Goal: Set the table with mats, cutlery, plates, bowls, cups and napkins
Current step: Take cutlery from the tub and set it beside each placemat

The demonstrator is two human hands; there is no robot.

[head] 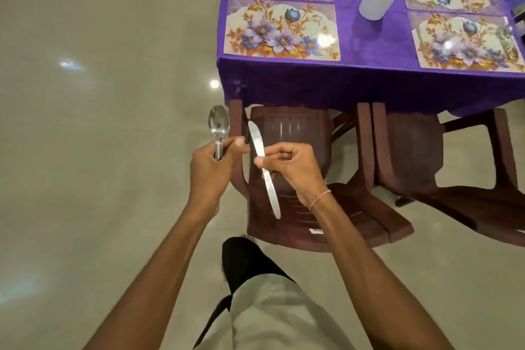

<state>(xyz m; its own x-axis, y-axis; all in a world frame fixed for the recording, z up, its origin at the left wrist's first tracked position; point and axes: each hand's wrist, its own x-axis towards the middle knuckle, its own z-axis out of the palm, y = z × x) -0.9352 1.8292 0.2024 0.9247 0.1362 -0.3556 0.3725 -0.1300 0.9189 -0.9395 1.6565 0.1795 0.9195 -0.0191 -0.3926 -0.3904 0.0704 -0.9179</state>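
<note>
- Our left hand (211,163) grips a bunch of spoons (218,128), bowls upward.
- Our right hand (292,169) pinches a knife (262,167) at mid-length, blade pointing toward the table (366,45).
- Four floral mats (281,28) lie on the purple cloth, above two brown chairs (298,179).

Both arms were extended forward, hands close together. The left hand (211,163) gripped spoons (218,125) in a fist; the right hand (294,169), just beside it, pinched a knife (270,192) between thumb and forefinger.

Home dining area: clothed table (369,85), floral placemats (281,28), plastic chairs (298,179).
</note>
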